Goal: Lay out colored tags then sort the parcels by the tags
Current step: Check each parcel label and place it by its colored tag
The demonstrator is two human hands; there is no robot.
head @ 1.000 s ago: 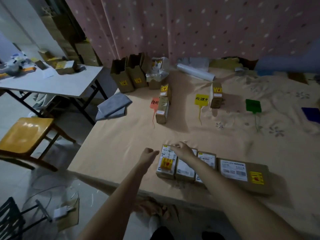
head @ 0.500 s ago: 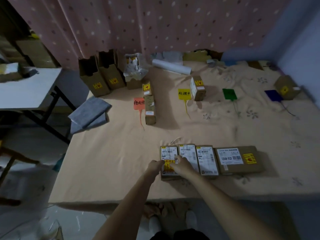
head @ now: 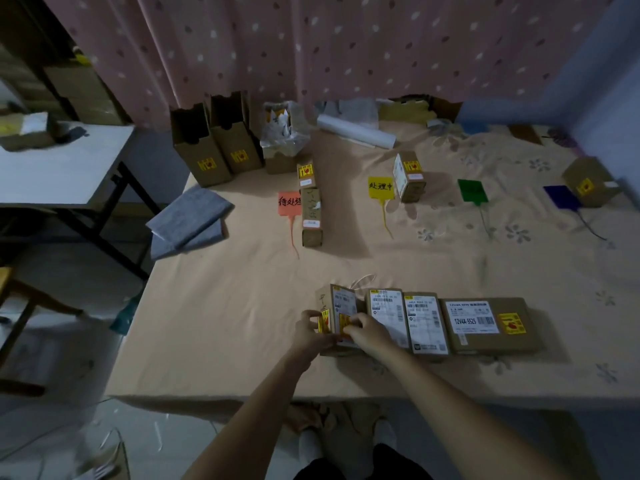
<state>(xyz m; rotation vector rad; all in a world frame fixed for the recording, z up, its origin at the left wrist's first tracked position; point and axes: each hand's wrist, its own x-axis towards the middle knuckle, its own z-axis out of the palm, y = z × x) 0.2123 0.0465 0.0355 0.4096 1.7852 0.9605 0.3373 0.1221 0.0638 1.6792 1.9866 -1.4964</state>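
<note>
While both hands work at the near edge: a person stands over a bed covered with a peach sheet (head: 225,323), seen from a head camera looking down.
Left hand: the left hand (head: 310,332) curls round the left side of the end parcel (head: 341,313), fingers on its yellow-stickered face.
Right hand: the right hand (head: 367,332) pinches the same parcel from the right, near its yellow sticker.
Held parcel: it is tipped up on edge, probably so its label can be read before choosing a tag.
Waiting row: just beside it, touching side by side, lie two small parcels (head: 389,317) (head: 426,322) and a wide parcel (head: 491,325), labels up, likely still unsorted.
Tags: farther back, set well apart in a row, are a red tag (head: 289,202), yellow tag (head: 380,187), green tag (head: 472,191) and blue tag (head: 561,197), each marking a sorting spot.
Sorted so far: two boxes (head: 311,216) lie end to end beside the red tag, one box (head: 409,176) beside the yellow, one box (head: 590,181) beside the blue; none beside the green.
Further out: open cartons (head: 216,152) stand by the spotted curtain (head: 346,46); a folded grey cloth (head: 188,220) lies at the bed's left edge.
</note>
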